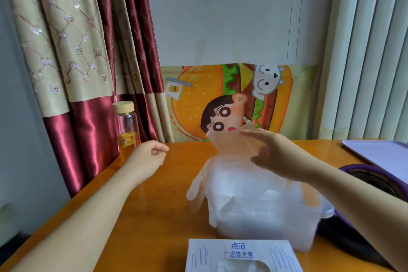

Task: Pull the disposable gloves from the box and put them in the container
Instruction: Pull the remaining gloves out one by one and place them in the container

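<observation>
My right hand (276, 154) pinches a glove (229, 157) between thumb and fingers, dangling it over the clear container (324, 212), where several gloves lie heaped. My left hand (150, 154) hovers loosely curled, holding nothing. The box (242, 249) just in front shows more plastic at its slot, so I judge more pulls remain.

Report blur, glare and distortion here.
Head view: motion blur smears the glove in the right hand and the container under it; the box print is readable; wide-angle distortion tilts the curtain and blinds at the edges; soft light, no harsh glare.
</observation>
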The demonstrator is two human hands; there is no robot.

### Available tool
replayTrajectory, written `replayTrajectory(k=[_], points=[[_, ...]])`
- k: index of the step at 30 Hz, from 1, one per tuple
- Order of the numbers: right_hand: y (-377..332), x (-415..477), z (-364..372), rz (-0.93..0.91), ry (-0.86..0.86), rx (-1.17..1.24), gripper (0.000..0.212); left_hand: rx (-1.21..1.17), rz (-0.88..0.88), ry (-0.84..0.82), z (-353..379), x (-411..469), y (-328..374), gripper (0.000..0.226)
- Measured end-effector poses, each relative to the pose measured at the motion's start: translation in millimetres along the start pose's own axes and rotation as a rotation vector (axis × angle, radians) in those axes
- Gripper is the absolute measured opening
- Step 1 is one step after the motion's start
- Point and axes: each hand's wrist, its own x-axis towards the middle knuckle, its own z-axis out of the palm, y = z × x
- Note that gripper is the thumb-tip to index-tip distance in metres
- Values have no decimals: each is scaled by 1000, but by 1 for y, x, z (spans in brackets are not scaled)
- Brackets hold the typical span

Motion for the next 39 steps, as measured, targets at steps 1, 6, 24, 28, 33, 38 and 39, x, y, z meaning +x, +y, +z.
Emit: replayTrajectory(k=[1, 6, 24, 28, 33, 38, 39], points=[[3, 3, -1, 29, -11, 25, 65, -16, 64, 86, 2, -1, 5, 23], [16, 15, 5, 202, 19, 177, 67, 118, 578, 55, 44, -18, 59, 26], [52, -11, 14, 219, -405, -784, 40, 951, 286, -971, 152, 16, 89, 86], [60, -1, 38, 179, -575, -581, 49, 985, 305, -981, 162, 16, 88, 76], [87, 1, 54, 373, -849, -552, 45, 967, 271, -1018, 177, 22, 67, 60], [87, -1, 57, 287, -932, -633, 46, 985, 242, -1007, 183, 28, 53, 71], [86, -2, 57, 294, -927, -620, 45, 978, 239, -1010, 179, 25, 57, 71]])
